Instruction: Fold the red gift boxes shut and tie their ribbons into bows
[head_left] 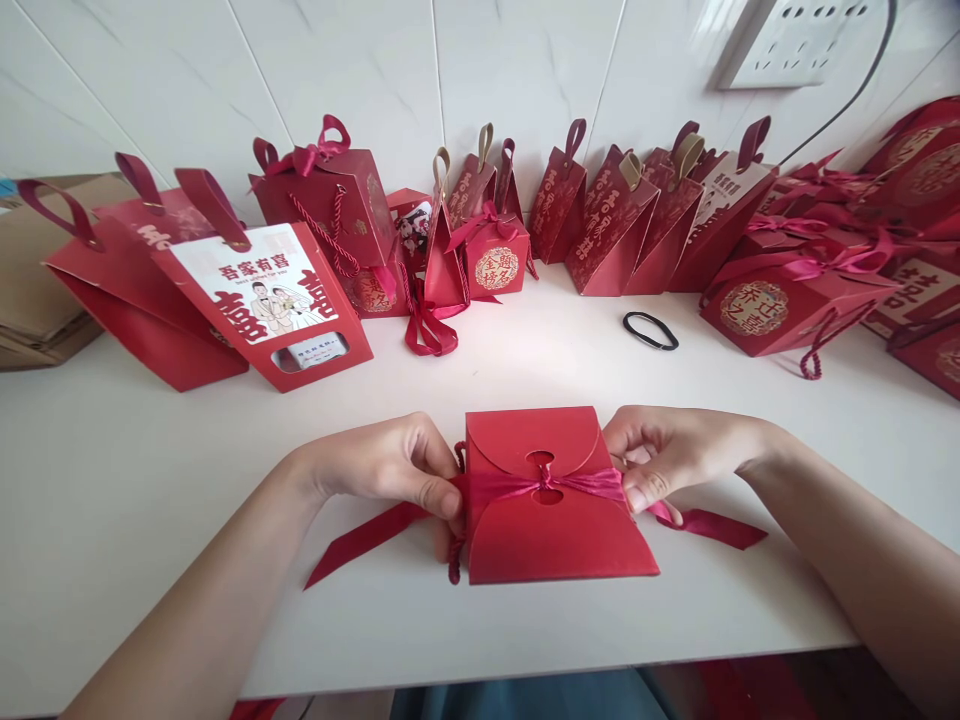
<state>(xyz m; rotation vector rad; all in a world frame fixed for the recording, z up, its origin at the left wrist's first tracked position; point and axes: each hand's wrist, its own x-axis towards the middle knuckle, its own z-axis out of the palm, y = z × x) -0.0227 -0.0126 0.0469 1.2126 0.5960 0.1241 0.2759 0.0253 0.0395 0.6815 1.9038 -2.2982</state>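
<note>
A small red gift box (551, 530) with two rounded top flaps stands on the white table (150, 520) right in front of me. A dark pink ribbon (559, 484) runs across its top through the flaps' notches. My left hand (397, 468) pinches the ribbon at the box's left side, and its loose end (360, 540) trails on the table. At the right side my right hand (664, 458) pinches the ribbon too, with that tail (712, 526) lying flat. A red cord (454, 560) hangs at the box's left edge.
Several red gift bags and boxes line the back wall, the largest (274, 300) at the left with a printed couple. A black hair tie (650, 330) lies behind the box. Cardboard (37, 290) sits far left. A power strip (795, 40) hangs on the tiled wall.
</note>
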